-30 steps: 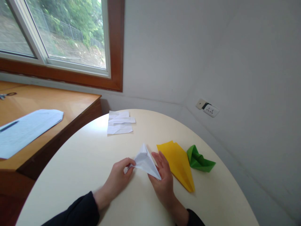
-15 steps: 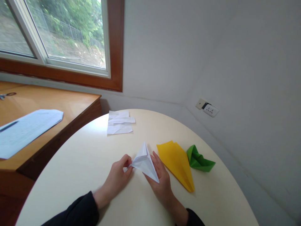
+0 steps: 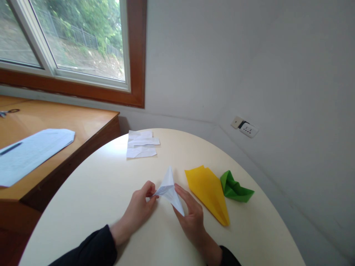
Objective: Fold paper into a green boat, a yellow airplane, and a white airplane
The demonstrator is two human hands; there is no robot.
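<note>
Folding white paper (image 3: pixel 169 188) beside the yellow plane (image 3: pixel 208 192).
Left hand (image 3: pixel 138 210) pinched its corner; right hand (image 3: pixel 191 218) fingers clamped its edge. An uneven squeeze could have skewed the crease.

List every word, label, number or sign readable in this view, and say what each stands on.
None can be read.
Printed sheet on the wooden desk: rows of text, too small and blurred to read.
Wall socket: only pin holes, no marking legible.
White folded paper in the left hand and right hand: blank.
Yellow paper plane, green folded paper, creased white sheets: blank.
</note>
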